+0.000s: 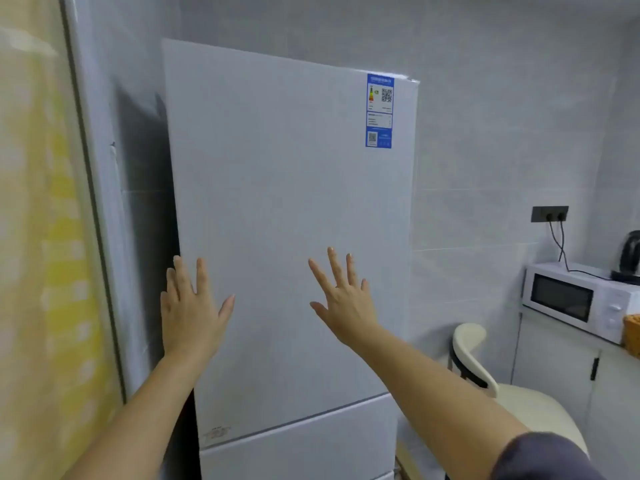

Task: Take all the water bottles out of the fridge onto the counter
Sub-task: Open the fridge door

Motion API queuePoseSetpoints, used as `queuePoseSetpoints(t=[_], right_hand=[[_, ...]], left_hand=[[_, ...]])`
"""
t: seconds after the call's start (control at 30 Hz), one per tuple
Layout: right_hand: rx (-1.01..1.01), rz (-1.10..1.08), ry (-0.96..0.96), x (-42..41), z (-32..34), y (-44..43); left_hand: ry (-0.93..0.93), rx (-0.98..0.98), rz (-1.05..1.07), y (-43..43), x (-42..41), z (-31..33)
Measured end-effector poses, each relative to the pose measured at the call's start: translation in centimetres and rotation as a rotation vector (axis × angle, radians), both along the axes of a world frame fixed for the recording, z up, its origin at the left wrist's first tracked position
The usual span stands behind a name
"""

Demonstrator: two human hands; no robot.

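Note:
A tall white fridge (287, 188) stands straight ahead with its upper door closed, so no water bottles show. A blue energy label (379, 110) sits at the door's top right. My left hand (192, 311) is raised at the door's left edge, fingers straight and spread. Held up in front of the middle of the door, my right hand (343, 301) also has its fingers spread. Neither hand holds anything. Whether they touch the door I cannot tell.
To the right, a white microwave (578, 301) stands on a counter (630, 355) above white cabinets, with a dark kettle (630, 258) on top. A cream chair (502, 386) stands between fridge and cabinets. A yellow-patterned panel (45, 271) fills the left.

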State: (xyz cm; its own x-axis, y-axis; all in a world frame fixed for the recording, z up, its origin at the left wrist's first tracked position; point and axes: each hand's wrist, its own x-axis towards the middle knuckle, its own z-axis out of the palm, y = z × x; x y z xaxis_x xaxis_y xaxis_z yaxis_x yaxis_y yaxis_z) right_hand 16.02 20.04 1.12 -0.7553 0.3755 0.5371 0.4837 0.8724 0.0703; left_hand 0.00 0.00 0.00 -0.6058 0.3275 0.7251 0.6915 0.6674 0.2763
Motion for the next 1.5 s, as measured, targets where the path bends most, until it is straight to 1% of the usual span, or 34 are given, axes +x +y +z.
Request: queuePoseSetpoints(t=[0.2,0.37,0.47,0.53,0.6,0.77,0.97,1.07,1.17,1.27,1.4,1.5], right_hand=[[-0.067,-0.025,-0.021,-3.6,-0.6,1.0],[-0.142,0.001,-0.022,-5.1,-0.9,2.1],[-0.183,0.023,-0.005,-6.1,-1.3,2.2],[-0.199,0.019,0.019,-6.8,-1.7,2.2],[-0.208,0.012,0.025,-7.0,-1.9,2.1],[-0.226,0.021,0.019,-6.3,-1.5,2.2],[-0.199,0.051,-0.024,-3.4,-1.3,1.9],[-0.229,0.086,-0.038,-1.1,-0.6,1.1],[-0.342,0.137,-0.035,1.2,-0.1,-0.3],[-0.525,0.219,0.025,3.7,0.4,-2.0],[-0.806,0.342,0.181,6.8,1.8,-3.9],[-0.900,0.429,0.278,9.3,3.1,-5.0]], left_hand=[[-0.186,0.154,-0.107,0.9,-2.2,0.6],[-0.251,0.296,-0.199,1.8,-4.2,0.9],[-0.378,0.471,-0.205,2.0,-5.0,1.2],[-0.444,0.514,-0.182,2.0,-5.5,1.4],[-0.461,0.507,-0.178,2.0,-5.9,1.4],[-0.496,0.577,-0.194,2.0,-6.1,1.2],[-0.412,0.618,-0.200,0.5,-2.4,0.0],[-0.366,0.608,-0.215,-0.9,0.3,-0.3],[-0.319,0.606,-0.248,-2.1,3.5,-0.6],[-0.324,0.650,-0.338,-2.7,6.9,-1.4],[-0.413,0.660,-0.487,-3.3,11.7,-3.1],[-0.422,0.610,-0.536,-3.9,14.7,-4.4]])
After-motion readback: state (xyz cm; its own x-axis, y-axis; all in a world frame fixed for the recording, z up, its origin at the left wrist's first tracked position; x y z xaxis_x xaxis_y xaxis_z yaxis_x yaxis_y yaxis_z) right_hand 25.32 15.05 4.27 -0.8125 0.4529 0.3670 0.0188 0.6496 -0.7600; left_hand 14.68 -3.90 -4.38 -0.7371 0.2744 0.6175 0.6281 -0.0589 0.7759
